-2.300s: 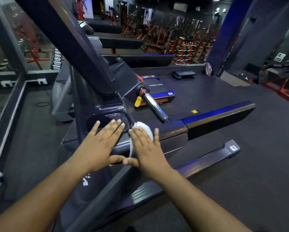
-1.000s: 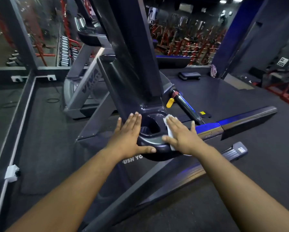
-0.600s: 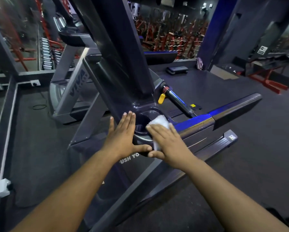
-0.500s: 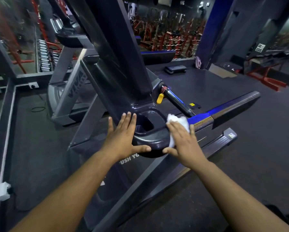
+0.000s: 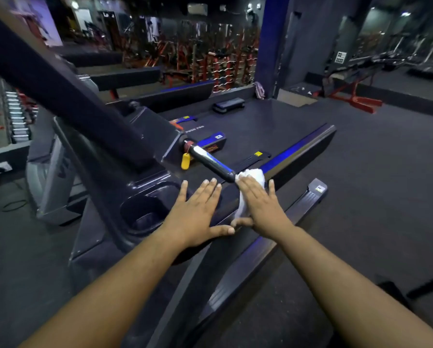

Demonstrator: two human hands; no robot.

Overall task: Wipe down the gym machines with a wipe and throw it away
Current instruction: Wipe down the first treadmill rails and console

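Wipe moved off the cup-holder rim, out along the side rail.

Crumpled white wipe (image 5: pixel 251 183) now sits under my right hand (image 5: pixel 259 205) on the dark glossy treadmill side rail (image 5: pixel 298 156), just beside the tip of the chrome handle bar w/ yellow tag (image 5: pixel 211 163); half a sec ago it was at the oval cup holder (image 5: pixel 145 209). Right fingers straight, slightly spread, pressing flat on it. Left hand (image 5: pixel 197 213) flat on the console edge, fingers together, thumb out, bracing. Judging: console done-ish, rail in progress, bin step not yet started. Most of the wipe is hidden under my palm; no bin in view; background racks too dim to read.
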